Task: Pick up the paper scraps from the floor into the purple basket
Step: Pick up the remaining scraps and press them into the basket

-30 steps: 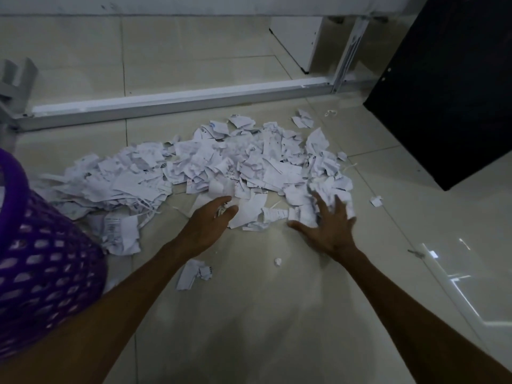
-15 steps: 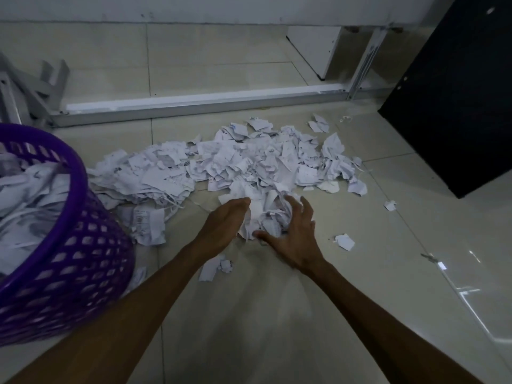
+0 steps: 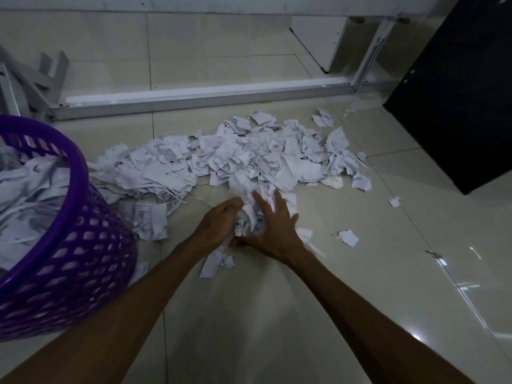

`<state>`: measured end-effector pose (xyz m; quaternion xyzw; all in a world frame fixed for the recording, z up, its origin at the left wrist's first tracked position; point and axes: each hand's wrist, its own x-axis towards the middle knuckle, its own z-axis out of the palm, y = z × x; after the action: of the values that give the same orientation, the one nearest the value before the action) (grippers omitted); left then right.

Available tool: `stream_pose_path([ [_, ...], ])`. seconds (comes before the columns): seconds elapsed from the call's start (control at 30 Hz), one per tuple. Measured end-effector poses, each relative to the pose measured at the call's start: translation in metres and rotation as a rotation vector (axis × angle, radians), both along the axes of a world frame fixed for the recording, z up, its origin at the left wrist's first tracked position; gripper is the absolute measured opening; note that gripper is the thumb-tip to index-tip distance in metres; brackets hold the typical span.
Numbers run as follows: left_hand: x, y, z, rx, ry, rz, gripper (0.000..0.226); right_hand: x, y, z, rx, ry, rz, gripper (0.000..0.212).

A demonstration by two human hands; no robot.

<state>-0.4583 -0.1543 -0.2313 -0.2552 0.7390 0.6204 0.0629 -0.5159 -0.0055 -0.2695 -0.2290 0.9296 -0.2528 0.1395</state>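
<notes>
The torn white paper scraps [image 3: 235,162] lie in a loose drift across the pale glossy floor tiles [image 3: 277,328], with strays off to the right and a few near the wrists. Both hands work at the near edge of the heap. The left hand [image 3: 219,223] is curled round a crumpled wad of scraps, and the right hand [image 3: 273,231] presses in from the other side with its fingers [image 3: 263,203] spread over the same bunch — though the blur there makes it hard to say how much paper is truly caught between them. The purple plastic lattice basket [image 3: 83,245] stands just to the left, already holding a good deal of paper.

This stuff looks feather-light, limp and springy; I'd judge it slides easily on the slick tile and sheds pieces once lifted. Scooping from underneath with both palms squeezing the bunch together seems the surest hold — pinching single bits would be slow.
</notes>
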Motion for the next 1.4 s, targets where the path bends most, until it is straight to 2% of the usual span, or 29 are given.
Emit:
stream_pose_path([
  [0.1,0.001,0.0,-0.001,0.081,0.027,0.032,0.031,0.003,-0.004,-0.001,-0.04,-0.042,0.033,0.108],
  [0.2,0.002,0.003,0.003,0.239,0.026,0.085,0.032,0.009,-0.005,-0.006,-0.178,-0.042,0.093,0.1],
  [0.37,0.002,0.005,0.011,0.346,0.008,0.114,0.025,0.015,-0.002,0.011,-0.486,-0.099,0.055,0.064],
  [0.53,0.003,0.009,0.023,0.286,0.097,0.082,0.041,0.009,0.006,0.026,-0.467,-0.083,0.021,0.051],
  [0.6,0.004,0.008,0.025,0.261,0.11,0.09,0.043,0.008,0.008,0.031,-0.51,-0.166,-0.035,0.049],
  [0.7,0.003,0.007,0.028,0.24,0.126,0.122,0.043,0.009,0.011,0.043,-0.614,-0.323,-0.153,0.037],
  [0.83,0.001,0.008,0.04,0.243,0.155,0.137,0.043,0.011,0.015,0.065,-0.723,-0.406,-0.175,0.028],
  [1.0,0.002,0.007,0.068,0.235,0.222,0.174,0.032,0.011,0.011,0.094,-0.806,-0.465,-0.183,0.035],
  [1.2,0.01,-0.008,0.117,0.204,0.305,0.236,0.031,0.011,-0.015,0.136,-0.855,-0.523,-0.19,0.043],
  [1.4,0.025,-0.041,0.186,0.173,0.38,0.291,0.032,0.021,-0.056,0.195,-0.818,-0.545,-0.218,0.088],
])
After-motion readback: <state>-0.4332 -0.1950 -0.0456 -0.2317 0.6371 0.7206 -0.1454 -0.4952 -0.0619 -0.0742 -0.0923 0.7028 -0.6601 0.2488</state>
